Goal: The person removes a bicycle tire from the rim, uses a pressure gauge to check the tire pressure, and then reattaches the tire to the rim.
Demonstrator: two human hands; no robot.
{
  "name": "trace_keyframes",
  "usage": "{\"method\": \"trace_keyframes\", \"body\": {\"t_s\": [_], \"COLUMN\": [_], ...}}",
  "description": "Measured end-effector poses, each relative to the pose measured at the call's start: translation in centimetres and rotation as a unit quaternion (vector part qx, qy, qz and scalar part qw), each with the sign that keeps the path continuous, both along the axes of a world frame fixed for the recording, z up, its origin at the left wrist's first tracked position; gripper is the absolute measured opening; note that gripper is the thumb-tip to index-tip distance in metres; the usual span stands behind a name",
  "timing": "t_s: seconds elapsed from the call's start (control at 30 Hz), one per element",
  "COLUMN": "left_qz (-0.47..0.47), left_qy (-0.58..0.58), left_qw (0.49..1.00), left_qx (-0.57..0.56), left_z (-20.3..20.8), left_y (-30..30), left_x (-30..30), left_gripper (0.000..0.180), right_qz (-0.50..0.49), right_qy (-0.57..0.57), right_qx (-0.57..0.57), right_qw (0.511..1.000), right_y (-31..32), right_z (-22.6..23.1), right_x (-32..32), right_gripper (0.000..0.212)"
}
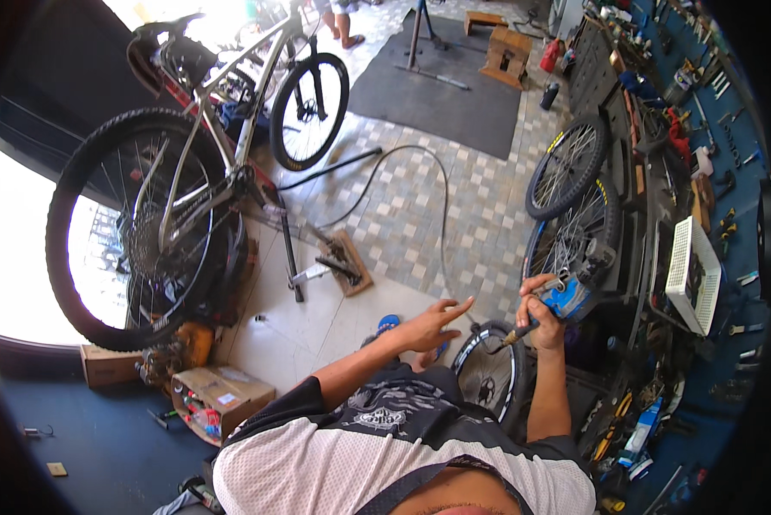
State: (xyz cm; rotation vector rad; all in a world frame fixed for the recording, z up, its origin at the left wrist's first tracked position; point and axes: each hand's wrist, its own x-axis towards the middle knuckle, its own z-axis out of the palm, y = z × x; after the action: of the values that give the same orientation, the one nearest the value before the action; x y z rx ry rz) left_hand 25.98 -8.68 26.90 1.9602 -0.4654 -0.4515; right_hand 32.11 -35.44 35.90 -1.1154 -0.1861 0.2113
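Note:
My left hand (432, 329) is in the air left of my right hand, its index finger stretched out and nothing in it. My right hand (541, 318) is closed around a dark-handled tool (511, 336) with a brass-coloured fitting, which points down to the left. Just beyond the right hand is a blue metal body (568, 296) with grey metal parts, like a bench vise; I cannot tell whether the fingers touch it. Below the hands stands a bicycle wheel (486, 365) with a black tyre. A grey hose (444, 206) curves over the floor towards it.
A mountain bike (231, 154) stands at the left, near a stand with a wooden base (351, 266). Two wheels (565, 167) lean against the dark bench at the right. A white basket (692, 275) and many tools line the bench. A cardboard box (222, 390) is at lower left.

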Motion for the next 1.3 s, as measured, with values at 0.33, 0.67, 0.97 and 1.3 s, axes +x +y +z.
{"method": "trace_keyframes", "body": {"t_s": [0.33,0.67,0.97,1.3], "left_qz": [-0.019,-0.075,-0.097,-0.078], "left_qy": [0.166,0.137,0.041,0.154], "left_qw": [0.948,0.943,0.940,0.951], "left_qx": [0.269,0.295,0.324,0.255], "left_z": [-4.9,-13.5,-16.8,-16.1], "left_y": [12.0,20.8,18.1,-2.6], "left_x": [-10.8,-22.0,-24.9,-21.5], "left_gripper": [0.079,0.065,0.046,0.067], "right_qz": [-0.118,-0.252,-0.266,-0.228], "right_qy": [0.201,0.283,0.477,0.513], "right_qx": [-0.097,-0.113,-0.342,-0.504], "right_qw": [0.967,0.919,0.765,0.656], "right_y": [-0.6,4.9,1.0,-4.8], "right_z": [-2.0,-3.4,-8.2,-19.4], "right_x": [-13.3,-34.2,-56.3,-70.7], "right_gripper": [0.019,0.018,0.023,0.048]}}
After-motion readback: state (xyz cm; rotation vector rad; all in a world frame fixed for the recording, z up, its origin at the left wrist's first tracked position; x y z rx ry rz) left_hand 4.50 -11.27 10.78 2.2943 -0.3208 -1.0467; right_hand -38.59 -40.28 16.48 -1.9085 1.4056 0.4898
